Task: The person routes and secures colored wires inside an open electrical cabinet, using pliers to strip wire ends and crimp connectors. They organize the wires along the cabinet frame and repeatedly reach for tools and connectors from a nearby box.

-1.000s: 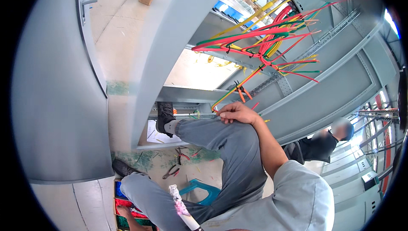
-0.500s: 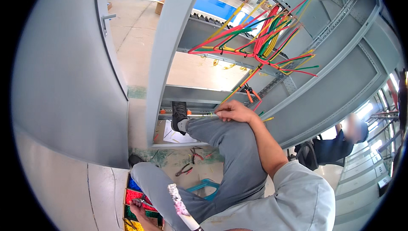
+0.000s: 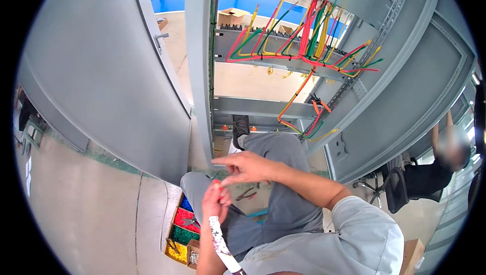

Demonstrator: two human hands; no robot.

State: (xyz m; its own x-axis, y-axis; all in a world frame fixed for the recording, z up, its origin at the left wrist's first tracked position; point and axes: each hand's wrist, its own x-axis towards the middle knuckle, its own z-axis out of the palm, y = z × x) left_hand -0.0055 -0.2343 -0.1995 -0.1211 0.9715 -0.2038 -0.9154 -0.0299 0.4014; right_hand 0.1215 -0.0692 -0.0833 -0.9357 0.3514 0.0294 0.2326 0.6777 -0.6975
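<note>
My left hand [image 3: 215,201] is raised in front of my left knee. Its fingers are closed on small red pieces [image 3: 218,184] that look like the ones in the red compartment. Reaching in from the right, my right hand [image 3: 248,167] has its index finger stretched out, its thumb close to the red pieces. Whether it touches them I cannot tell. Beside my left leg stands a divided box [image 3: 167,239] of small blue, red, green and yellow pieces. One pair of pliers [image 3: 190,221] lies on the red pieces, and another tool [image 3: 173,246] is by the yellow ones.
A grey metal cabinet frame [image 3: 200,72] stands ahead, its door [image 3: 106,82] at left. Red, yellow and green wires [image 3: 314,62] are tied across it; orange-handled pliers [image 3: 320,104] hang there. More pliers [image 3: 246,194] lie between my legs. A cigarette [image 3: 220,242] juts up from below. Another person [image 3: 425,184] sits right.
My left hand has come up from the box with red pieces. My right hand has moved left and down from the wires by my knee. The view has shifted.
</note>
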